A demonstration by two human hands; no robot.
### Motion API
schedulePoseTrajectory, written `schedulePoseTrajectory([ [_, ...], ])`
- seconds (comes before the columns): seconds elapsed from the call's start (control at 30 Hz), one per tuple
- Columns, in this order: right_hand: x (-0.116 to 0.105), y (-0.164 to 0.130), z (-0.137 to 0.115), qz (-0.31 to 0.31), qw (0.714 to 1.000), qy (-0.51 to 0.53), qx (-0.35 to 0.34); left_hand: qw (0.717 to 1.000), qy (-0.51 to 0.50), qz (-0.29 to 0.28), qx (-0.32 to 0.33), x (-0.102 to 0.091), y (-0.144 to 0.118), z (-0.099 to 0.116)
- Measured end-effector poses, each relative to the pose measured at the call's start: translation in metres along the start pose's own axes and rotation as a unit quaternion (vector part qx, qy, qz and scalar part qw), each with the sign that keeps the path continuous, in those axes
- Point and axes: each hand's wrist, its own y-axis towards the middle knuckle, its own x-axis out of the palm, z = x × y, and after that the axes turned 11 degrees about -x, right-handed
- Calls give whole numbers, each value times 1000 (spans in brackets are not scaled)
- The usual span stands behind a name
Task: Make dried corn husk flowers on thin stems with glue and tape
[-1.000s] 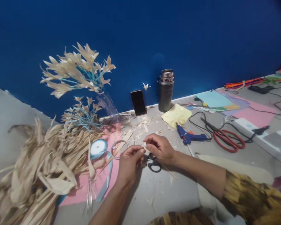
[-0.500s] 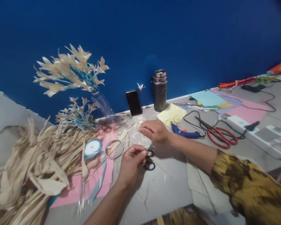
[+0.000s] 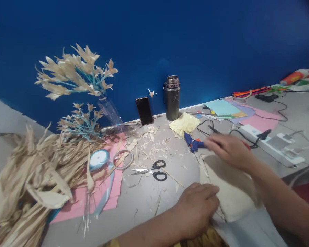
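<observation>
My right hand [image 3: 228,151] reaches in from the right, its fingers closed round the handle end of a blue hot glue gun [image 3: 192,141]. The gun's tip is beside a crumpled pale yellow paper [image 3: 184,123]. Nearer to me, my left hand [image 3: 199,207] is low over the table edge, fingers curled together; whatever they hold is hidden. It lies beside a cream cloth [image 3: 234,195], with a thin pale strip [image 3: 204,166] along the cloth's edge. Black-handled scissors [image 3: 154,169] rest partly open on the table, apart from both hands, near a thin stick [image 3: 173,177].
Dried corn husks [image 3: 36,171] and a ribbon roll [image 3: 99,159] are at left, with husk flowers [image 3: 77,73] behind. A phone [image 3: 144,110] and flask [image 3: 172,98] stand at the wall. Husk scraps litter the middle. A power strip [image 3: 273,145] with cables lies right.
My left hand has left the scissors and moved right and towards me. My right hand has moved right to the glue gun. The cream cloth now shows more fully.
</observation>
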Motion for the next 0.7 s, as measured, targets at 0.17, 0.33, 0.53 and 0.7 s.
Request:
schedulePoseTrajectory([
  [0.17,42,-94,6,-10,998,-43,49,1000,-1,13,0,1,0,-2],
  [0.33,62,-75,15,-42,997,-71,10,998,-6,36,-47,-2,4,-10],
  [0.53,77,-49,20,-41,996,-83,4,993,-9,62,-96,-8,6,-21],
  [0.7,80,-41,16,-17,998,-62,9,991,-25,78,-105,-9,4,-26],
])
